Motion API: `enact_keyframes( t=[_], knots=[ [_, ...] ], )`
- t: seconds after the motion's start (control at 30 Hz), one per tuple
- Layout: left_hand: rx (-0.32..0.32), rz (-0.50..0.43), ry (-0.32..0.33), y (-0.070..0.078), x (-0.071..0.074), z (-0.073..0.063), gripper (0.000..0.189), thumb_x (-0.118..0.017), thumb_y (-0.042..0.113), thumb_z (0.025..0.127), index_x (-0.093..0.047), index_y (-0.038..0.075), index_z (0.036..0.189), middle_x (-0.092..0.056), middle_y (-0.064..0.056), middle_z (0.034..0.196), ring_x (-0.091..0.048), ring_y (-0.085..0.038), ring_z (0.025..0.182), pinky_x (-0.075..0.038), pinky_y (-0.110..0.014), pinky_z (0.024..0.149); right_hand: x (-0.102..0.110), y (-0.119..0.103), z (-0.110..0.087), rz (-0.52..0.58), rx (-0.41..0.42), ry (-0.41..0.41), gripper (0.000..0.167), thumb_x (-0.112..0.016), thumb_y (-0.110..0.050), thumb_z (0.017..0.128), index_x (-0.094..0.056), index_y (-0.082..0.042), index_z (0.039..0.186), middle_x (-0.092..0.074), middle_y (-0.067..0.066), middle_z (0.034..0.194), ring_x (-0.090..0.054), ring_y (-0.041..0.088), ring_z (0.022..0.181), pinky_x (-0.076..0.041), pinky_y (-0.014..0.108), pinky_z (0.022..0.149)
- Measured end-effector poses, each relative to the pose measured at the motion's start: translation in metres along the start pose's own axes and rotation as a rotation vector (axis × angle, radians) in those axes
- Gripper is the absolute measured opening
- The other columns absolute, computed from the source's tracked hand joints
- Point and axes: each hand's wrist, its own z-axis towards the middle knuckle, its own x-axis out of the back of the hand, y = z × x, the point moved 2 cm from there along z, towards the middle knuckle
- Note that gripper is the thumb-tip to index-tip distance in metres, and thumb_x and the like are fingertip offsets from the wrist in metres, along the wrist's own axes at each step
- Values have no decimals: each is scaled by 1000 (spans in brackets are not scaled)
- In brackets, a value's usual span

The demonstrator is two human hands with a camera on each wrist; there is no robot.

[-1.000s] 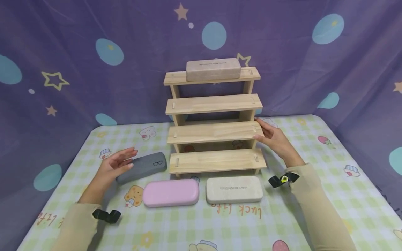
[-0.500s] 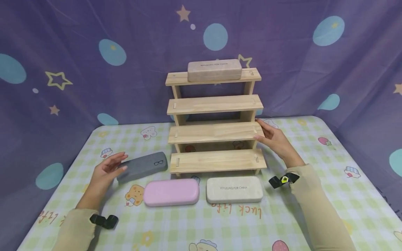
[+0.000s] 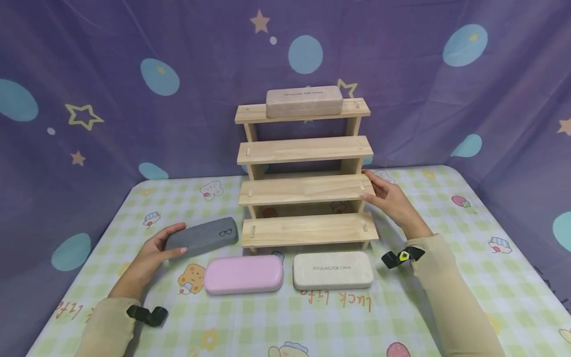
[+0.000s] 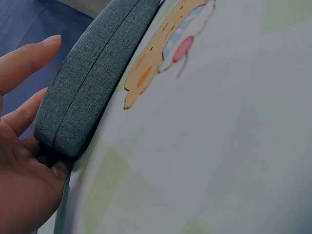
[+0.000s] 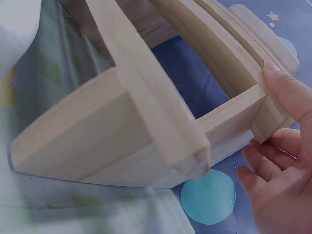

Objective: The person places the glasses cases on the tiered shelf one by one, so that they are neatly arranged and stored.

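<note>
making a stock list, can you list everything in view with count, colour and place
tablecloth: one, green-and-white check, across the foreground
rack: one, pale wood, standing on the tablecloth
beige case: one, beige, on the rack's top
grey case: one, grey, left of the rack
pink case: one, pink, before the rack, left
off-white case: one, off-white, before the rack, right
backdrop: one, purple, behind the rack
wrist devices: two, black, at the wrists
sleeves: two, beige, on the arms
left hand: one, bare, at the grey case's left end
right hand: one, bare, gripping the rack's right side
</note>
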Motion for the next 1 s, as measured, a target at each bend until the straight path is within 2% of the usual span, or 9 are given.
enact_keyframes(
  t=[0.07, 0.33, 0.43, 0.5, 0.57, 0.67, 0.77, 1.0],
  knots=[
    [27, 18, -5, -1, 0, -1, 61, -66, -3, 83, -45, 8, 139, -45, 5, 138, -41, 6, 116, -30, -6, 91, -1, 0, 0, 12, 3, 1, 72, -62, -11, 92, -19, -3, 149, -16, 14, 155, -19, 29, 140, -31, 15, 102],
    [130, 88, -10, -6, 0, 0, 76, -73, 3, 79, -35, 9, 145, -41, 12, 129, -41, 2, 111, -31, -7, 88, -1, 1, 0, 16, 4, 4, 72, -62, -11, 91, -19, -3, 149, -16, 15, 155, -20, 31, 140, -32, 15, 101],
    [156, 119, -9, -8, 0, 1, 80, -75, 6, 78, -34, 13, 146, -41, 5, 133, -39, 2, 112, -29, -6, 88, -1, 0, 0, 13, 3, 2, 72, -62, -11, 91, -19, -3, 149, -16, 14, 155, -20, 30, 140, -32, 15, 102],
    [173, 140, -8, -7, -1, 1, 83, -76, 7, 77, -32, 14, 147, -38, -4, 139, -38, -1, 114, -27, -15, 99, -1, 0, 0, 15, 3, 1, 72, -62, -11, 92, -19, -3, 149, -16, 14, 155, -20, 30, 140, -32, 15, 102],
    [181, 164, -13, -5, -2, 1, 87, -78, 7, 75, -30, 13, 148, -32, -14, 144, -36, -11, 121, -22, -30, 109, -1, 0, -1, 11, 5, -1, 72, -62, -11, 92, -19, -4, 149, -16, 14, 155, -19, 30, 140, -32, 15, 102],
    [179, 198, -26, -2, -3, 2, 94, -80, 5, 71, -26, 10, 149, -25, -23, 148, -27, -31, 131, -11, -58, 109, -1, -1, -2, 10, 8, -3, 72, -61, -11, 92, -18, -4, 149, -15, 15, 155, -19, 31, 140, -32, 14, 101],
    [181, 214, -30, -1, -4, 2, 97, -81, 3, 69, -25, 8, 149, -22, -25, 149, -19, -42, 134, -9, -62, 107, -1, 0, -1, 4, 8, -2, 72, -61, -11, 92, -18, -4, 149, -15, 14, 155, -20, 30, 140, -33, 14, 100],
    [198, 235, 4, -2, -4, 4, 97, -82, 5, 69, -26, 7, 148, -27, -24, 148, -22, -41, 134, -12, -60, 108, -1, -1, -1, 6, 6, -1, 71, -61, -11, 92, -19, -4, 149, -16, 13, 155, -19, 28, 141, -30, 15, 103]
  ],
)
